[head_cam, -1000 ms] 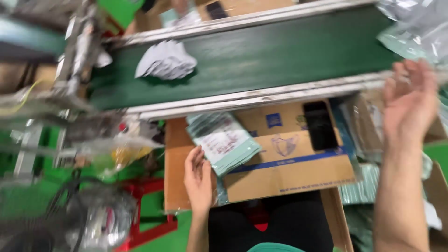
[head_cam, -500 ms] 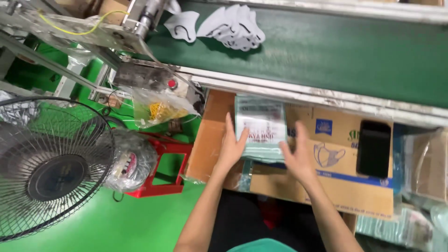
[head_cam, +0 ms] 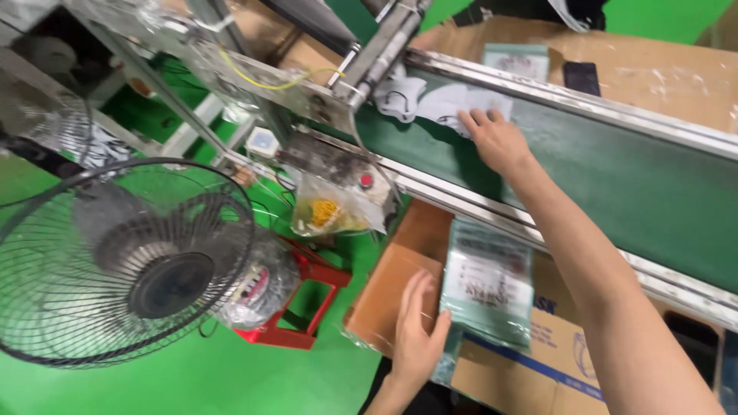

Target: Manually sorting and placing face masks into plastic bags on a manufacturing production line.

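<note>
My right hand (head_cam: 498, 138) reaches over the green conveyor belt (head_cam: 615, 177) and rests on a pile of white face masks (head_cam: 450, 100) near the belt's left end. My left hand (head_cam: 419, 334) lies flat, fingers apart, against the left edge of a stack of pale green plastic pouches (head_cam: 490, 280). The pouches lie on a brown cardboard box (head_cam: 400, 288) in front of me. Whether the right hand's fingers have closed on a mask is hidden.
A black floor fan (head_cam: 123, 261) stands at the left on the green floor. A clear bag with yellow contents (head_cam: 330, 211) hangs from the conveyor frame, above a red stand (head_cam: 296, 307). A dark phone (head_cam: 582, 77) and another pouch (head_cam: 516, 60) lie beyond the belt.
My right hand has left the pouch stack and reached up across the belt to the masks. My left hand stays at the stack's left edge. The view has swung left.
</note>
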